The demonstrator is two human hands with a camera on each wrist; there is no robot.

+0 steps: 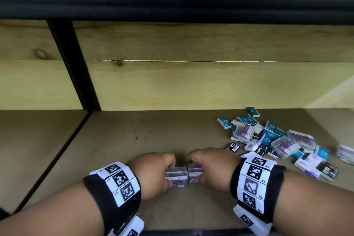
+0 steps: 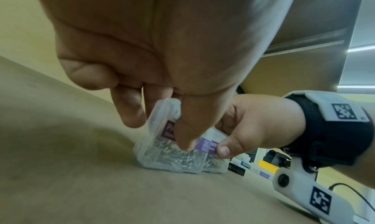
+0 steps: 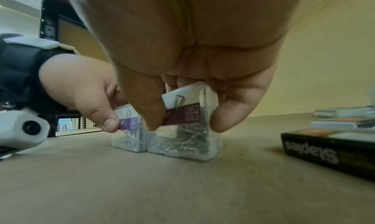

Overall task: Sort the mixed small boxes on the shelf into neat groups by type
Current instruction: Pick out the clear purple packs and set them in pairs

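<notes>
Two clear plastic paper-clip boxes with purple labels stand side by side, touching, on the brown shelf board point(image 1: 134, 140) near its front edge. My left hand point(image 1: 169, 172) pinches the left box point(image 1: 178, 180) between thumb and fingers. My right hand point(image 1: 194, 168) pinches the right box point(image 1: 195, 177) the same way. In the left wrist view my left hand point(image 2: 160, 132) grips its box point(image 2: 160, 158). In the right wrist view my right hand point(image 3: 188, 124) holds its box point(image 3: 186, 139) beside the left one point(image 3: 129, 137).
A loose pile of mixed small boxes point(image 1: 277, 140), teal, black, white-purple and clear, lies to the right. A black staples box point(image 3: 324, 150) lies close to my right hand. A black upright post point(image 1: 76, 67) and a wooden back wall point(image 1: 191, 82) bound the shelf.
</notes>
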